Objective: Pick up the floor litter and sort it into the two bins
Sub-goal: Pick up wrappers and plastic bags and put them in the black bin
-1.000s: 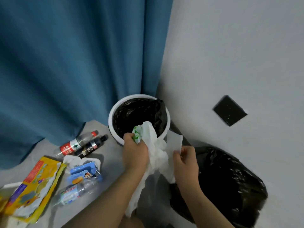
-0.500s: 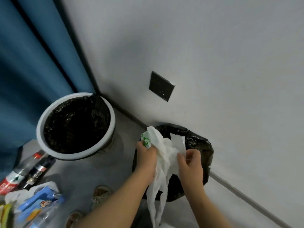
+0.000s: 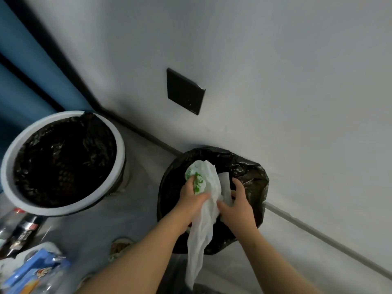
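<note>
lined bin (image 3: 118, 145) left, bag bin (image 3: 252, 172) right, bottles (image 3: 23, 230) btm-left

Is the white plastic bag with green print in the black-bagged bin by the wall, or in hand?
In hand: the left hand grips the white plastic bag over the black-bagged bin, its tail hanging outside the rim.

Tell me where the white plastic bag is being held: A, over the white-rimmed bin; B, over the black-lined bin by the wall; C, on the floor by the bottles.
B: the left hand grips the white plastic bag above the black-lined bin by the wall; the white-rimmed bin stands apart.
</note>
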`<control>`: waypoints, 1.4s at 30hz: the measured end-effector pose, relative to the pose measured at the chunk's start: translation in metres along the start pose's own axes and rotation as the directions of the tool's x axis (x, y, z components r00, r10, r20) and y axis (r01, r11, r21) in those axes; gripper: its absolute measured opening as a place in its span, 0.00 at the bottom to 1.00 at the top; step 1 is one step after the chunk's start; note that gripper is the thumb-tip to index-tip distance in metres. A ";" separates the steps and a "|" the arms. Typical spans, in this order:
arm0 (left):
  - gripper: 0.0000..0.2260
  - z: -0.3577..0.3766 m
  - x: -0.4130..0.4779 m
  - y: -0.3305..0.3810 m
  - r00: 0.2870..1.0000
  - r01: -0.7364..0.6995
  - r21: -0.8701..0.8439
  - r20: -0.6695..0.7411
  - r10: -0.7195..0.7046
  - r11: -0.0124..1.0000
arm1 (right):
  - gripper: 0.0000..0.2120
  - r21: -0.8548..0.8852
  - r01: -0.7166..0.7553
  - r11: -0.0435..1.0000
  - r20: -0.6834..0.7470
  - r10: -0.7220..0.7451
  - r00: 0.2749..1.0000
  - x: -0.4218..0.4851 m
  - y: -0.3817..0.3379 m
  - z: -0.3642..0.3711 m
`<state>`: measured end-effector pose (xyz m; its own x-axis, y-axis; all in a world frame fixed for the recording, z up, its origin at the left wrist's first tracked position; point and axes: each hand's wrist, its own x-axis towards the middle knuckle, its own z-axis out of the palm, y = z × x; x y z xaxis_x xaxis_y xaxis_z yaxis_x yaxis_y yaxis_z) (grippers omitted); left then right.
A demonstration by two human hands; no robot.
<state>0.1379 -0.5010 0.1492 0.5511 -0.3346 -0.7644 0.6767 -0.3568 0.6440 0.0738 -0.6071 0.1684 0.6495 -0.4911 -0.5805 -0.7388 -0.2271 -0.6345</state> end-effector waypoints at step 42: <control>0.07 -0.091 0.052 -0.049 0.939 0.201 0.665 -0.341 0.053 0.720 | 0.19 -0.612 -0.092 0.786 0.215 0.277 0.937 0.053 0.039 0.122</control>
<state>0.1779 -0.4219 0.0751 0.7197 -0.0356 -0.6933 0.2731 -0.9037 0.3299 0.1015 -0.5390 0.0507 0.4424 -0.3418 -0.8291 -0.7499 -0.6480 -0.1330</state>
